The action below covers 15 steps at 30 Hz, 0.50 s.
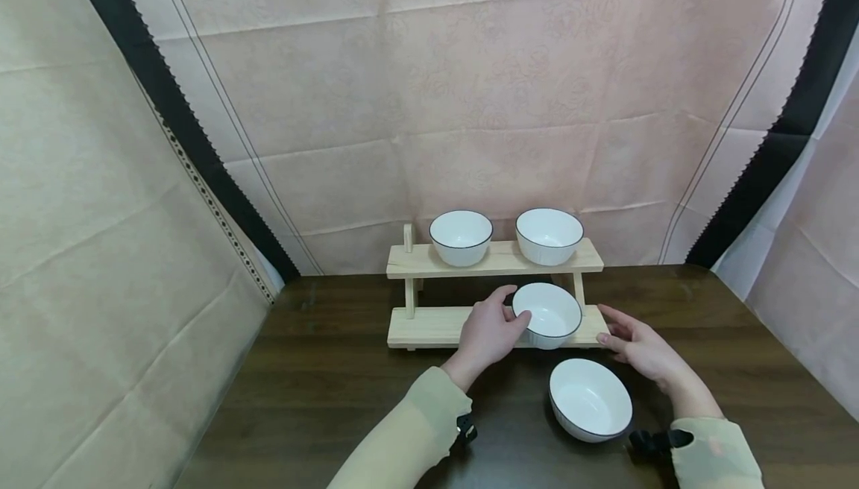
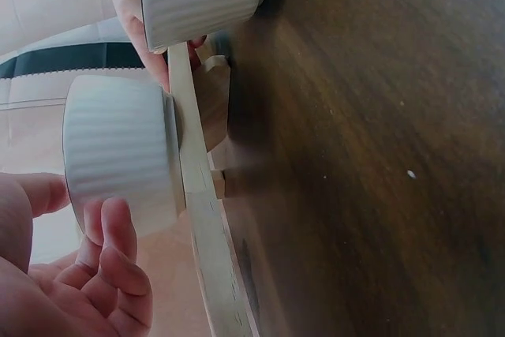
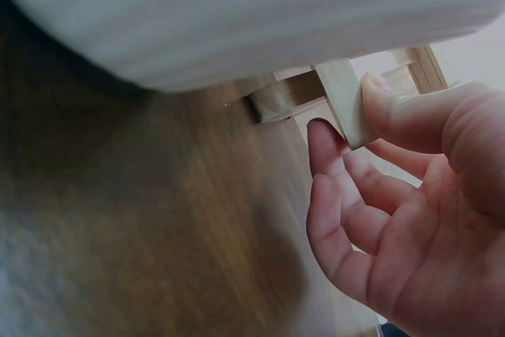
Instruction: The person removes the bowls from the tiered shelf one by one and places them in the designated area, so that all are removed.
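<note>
A two-tier wooden shelf rack (image 1: 429,334) stands on the table. On its lower board, towards the right, sits a white bowl (image 1: 549,311) with a dark rim and ribbed sides. The left hand (image 1: 488,331) holds this bowl by its left side, thumb and fingers at the wall. At the lower board's right end, the right hand (image 1: 634,344) pinches the wood (image 3: 347,104), its thumb on top and fingertips beneath. Another white bowl (image 1: 590,401) rests on the table in front of the rack, between the forearms.
Two more white bowls, a left one (image 1: 461,239) and a right one (image 1: 549,237), stand on the upper board. The dark wooden table (image 1: 302,399) meets pale fabric walls (image 1: 483,101) at the back and sides. Black strips (image 1: 188,124) run along the wall corners.
</note>
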### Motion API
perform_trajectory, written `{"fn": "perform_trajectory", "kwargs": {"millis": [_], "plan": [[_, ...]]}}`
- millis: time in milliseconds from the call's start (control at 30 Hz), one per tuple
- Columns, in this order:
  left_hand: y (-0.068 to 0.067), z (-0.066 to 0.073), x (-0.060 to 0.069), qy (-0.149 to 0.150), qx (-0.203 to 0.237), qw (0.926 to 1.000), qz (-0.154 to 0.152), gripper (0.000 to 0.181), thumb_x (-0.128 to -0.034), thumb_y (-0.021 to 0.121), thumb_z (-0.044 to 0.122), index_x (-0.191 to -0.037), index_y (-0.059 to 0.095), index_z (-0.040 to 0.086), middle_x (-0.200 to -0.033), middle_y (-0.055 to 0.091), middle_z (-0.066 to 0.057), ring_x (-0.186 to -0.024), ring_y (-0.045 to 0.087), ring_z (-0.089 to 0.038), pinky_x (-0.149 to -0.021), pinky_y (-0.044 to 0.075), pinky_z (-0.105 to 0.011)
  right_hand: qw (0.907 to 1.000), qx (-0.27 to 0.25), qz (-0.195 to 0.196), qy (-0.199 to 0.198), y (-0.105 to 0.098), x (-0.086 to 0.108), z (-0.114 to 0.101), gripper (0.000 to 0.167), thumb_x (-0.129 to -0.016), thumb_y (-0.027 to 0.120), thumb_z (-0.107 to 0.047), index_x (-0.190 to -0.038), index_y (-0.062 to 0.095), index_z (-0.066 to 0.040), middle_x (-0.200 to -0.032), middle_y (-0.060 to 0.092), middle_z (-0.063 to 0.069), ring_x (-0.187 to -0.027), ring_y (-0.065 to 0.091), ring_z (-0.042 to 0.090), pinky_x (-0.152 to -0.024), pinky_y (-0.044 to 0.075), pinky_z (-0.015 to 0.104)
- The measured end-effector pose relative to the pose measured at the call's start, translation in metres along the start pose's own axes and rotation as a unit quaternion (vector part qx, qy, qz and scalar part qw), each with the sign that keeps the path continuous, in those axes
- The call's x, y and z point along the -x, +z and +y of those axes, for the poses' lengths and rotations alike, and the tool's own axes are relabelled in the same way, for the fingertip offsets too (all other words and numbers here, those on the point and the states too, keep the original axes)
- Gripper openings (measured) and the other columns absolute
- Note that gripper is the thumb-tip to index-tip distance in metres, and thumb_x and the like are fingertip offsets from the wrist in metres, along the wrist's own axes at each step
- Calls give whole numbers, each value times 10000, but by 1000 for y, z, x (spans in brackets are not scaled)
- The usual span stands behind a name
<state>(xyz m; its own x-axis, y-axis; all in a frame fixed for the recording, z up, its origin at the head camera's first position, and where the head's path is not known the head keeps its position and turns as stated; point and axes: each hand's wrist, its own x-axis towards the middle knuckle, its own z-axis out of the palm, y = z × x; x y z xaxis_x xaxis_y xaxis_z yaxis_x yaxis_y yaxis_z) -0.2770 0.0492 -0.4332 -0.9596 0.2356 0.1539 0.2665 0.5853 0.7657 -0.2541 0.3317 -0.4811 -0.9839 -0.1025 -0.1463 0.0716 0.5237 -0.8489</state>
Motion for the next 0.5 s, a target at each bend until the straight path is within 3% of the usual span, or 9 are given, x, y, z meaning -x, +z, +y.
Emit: {"fn": "perform_trajectory", "kwargs": {"millis": [500], "plan": [[-3,6,-2,-36,-166,9999,-11,507,-868,615,392,-1331,498,223,-634,575,66,-529,538,-103,-475,441,-290,10000,-19,17,-12,0,0,0,744,-904,572,-385,-1504,184,-180,-1346,440,247,-1086,553,274,-847,530,411]]}}
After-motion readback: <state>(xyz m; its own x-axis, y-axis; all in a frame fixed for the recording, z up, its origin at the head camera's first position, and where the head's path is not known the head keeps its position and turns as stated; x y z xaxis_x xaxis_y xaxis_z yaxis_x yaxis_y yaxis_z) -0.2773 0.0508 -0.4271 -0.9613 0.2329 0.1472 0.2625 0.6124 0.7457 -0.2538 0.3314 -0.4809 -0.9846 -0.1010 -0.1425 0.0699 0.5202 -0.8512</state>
